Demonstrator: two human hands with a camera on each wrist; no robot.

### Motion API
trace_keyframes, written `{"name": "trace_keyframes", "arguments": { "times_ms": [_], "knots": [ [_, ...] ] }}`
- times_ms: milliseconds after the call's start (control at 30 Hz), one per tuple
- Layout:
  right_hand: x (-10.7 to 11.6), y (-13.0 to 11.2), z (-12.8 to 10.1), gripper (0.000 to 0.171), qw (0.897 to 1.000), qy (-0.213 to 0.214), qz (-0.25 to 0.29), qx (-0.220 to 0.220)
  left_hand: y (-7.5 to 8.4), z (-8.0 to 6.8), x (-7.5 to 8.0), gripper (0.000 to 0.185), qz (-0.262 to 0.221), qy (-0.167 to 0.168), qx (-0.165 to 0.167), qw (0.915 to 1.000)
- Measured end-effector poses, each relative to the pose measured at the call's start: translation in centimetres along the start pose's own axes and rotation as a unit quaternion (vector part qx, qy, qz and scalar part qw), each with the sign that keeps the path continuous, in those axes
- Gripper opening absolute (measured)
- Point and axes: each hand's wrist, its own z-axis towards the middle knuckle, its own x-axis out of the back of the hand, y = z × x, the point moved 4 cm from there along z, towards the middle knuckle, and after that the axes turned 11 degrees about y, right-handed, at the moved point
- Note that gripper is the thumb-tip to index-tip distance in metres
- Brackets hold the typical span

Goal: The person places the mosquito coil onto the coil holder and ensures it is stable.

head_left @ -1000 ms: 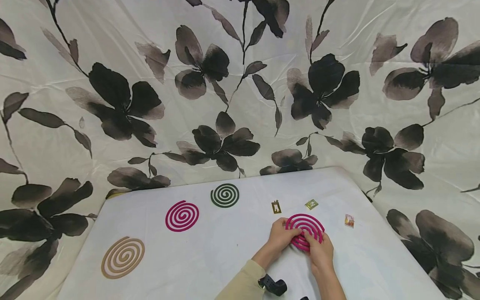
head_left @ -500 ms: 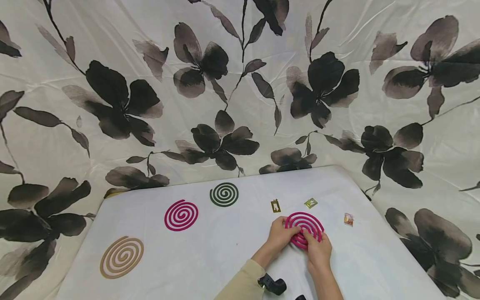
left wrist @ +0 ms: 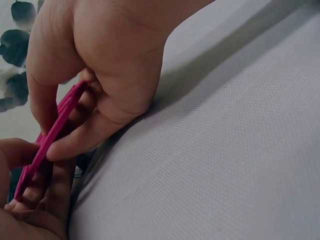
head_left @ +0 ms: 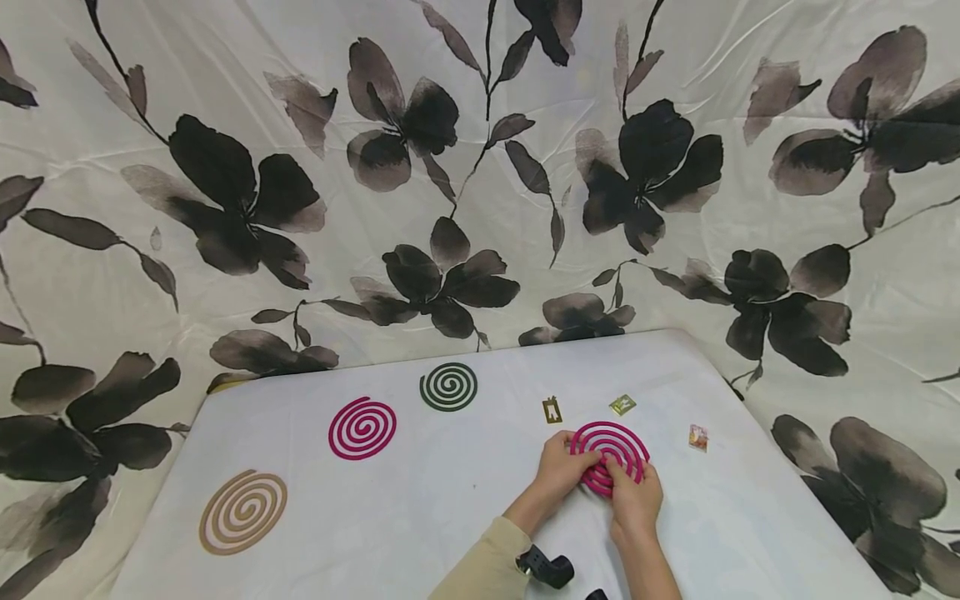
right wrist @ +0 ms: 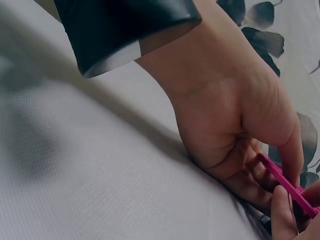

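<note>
I see both hands on the pink coil (head_left: 610,457) at the right part of the white table (head_left: 420,508). My left hand (head_left: 558,469) pinches its left edge between thumb and fingers, and my right hand (head_left: 636,500) pinches the near edge the same way. The coil is tilted, lifted a little off the table. Near it lie a gold stand (head_left: 552,409) and two small packets (head_left: 622,405).
</note>
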Motion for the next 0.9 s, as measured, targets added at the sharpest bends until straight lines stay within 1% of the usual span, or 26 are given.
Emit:
{"name": "trace_keyframes", "arguments": {
  "times_ms": [100,167,233,333,500,667,900],
  "knots": [
    [0.04,-0.10,0.03,0.052,1.000,0.005,0.011,-0.002,0.00,0.03,-0.07,0.028,-0.003,-0.001,-0.002,1.0000],
    [0.07,-0.19,0.08,0.047,1.000,0.002,0.029,-0.008,0.00,0.03,-0.08,0.028,-0.003,0.000,-0.001,1.0000],
    [0.09,-0.27,0.13,0.044,0.999,-0.007,0.047,-0.019,0.03,0.04,-0.12,0.029,-0.003,-0.001,-0.002,1.0000],
    [0.10,-0.35,0.13,0.045,0.997,-0.025,0.062,-0.037,0.08,0.02,-0.13,0.028,-0.003,-0.002,0.002,1.0000],
    [0.15,-0.54,0.12,0.048,0.996,-0.038,0.060,-0.045,0.14,-0.03,-0.19,0.029,-0.005,-0.004,0.008,0.9999],
    [0.09,-0.77,0.17,0.051,0.997,-0.045,0.053,-0.043,0.06,-0.02,-0.20,0.030,-0.003,-0.004,0.009,0.9999],
    [0.07,-0.83,0.13,0.059,0.997,-0.052,0.016,-0.047,0.07,-0.07,-0.13,0.031,0.004,-0.005,0.011,0.9999]
  ]
}}
